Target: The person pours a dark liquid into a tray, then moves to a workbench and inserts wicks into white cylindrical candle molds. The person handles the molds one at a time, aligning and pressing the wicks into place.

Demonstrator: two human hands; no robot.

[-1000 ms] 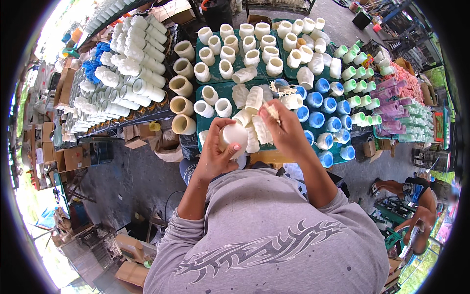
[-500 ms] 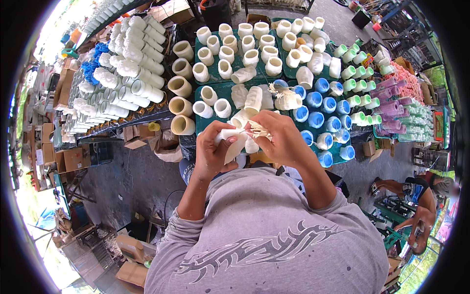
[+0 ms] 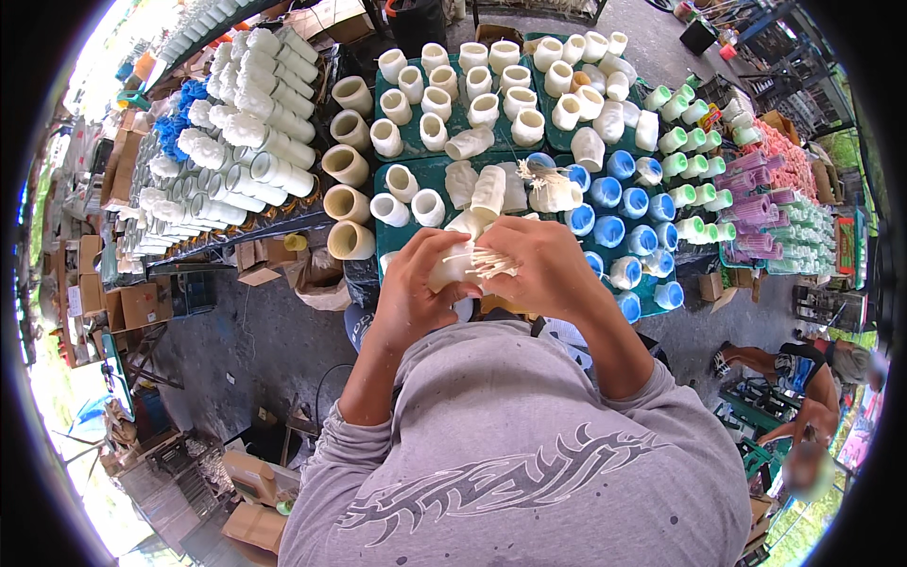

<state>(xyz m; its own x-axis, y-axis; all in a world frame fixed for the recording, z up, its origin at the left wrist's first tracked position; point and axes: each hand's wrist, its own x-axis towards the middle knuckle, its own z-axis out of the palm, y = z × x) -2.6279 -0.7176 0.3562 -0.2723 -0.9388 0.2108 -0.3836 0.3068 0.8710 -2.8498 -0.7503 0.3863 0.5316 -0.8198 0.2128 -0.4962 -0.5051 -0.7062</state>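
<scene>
My left hand (image 3: 416,288) grips a small white cup-shaped holder (image 3: 446,274) just above my chest. My right hand (image 3: 540,265) pinches a bunch of thin pale sticks (image 3: 482,262) whose ends touch the holder's mouth. Both hands meet over the near edge of a dark green tray (image 3: 416,172). On that tray lie several more white holders (image 3: 488,189), some upright, some on their sides. One of them (image 3: 553,194) has sticks poking out of it.
More green trays (image 3: 458,104) of cream holders stand further back, with blue ones (image 3: 609,227) and green ones (image 3: 694,180) to the right. Stacked white tubes (image 3: 260,142) fill the left. Cardboard boxes (image 3: 132,302) sit on the floor at left. Another person (image 3: 803,378) crouches at lower right.
My right hand came down from the tray with a bunch of sticks and met my left hand. The holder has turned from facing me to lying sideways between both hands.
</scene>
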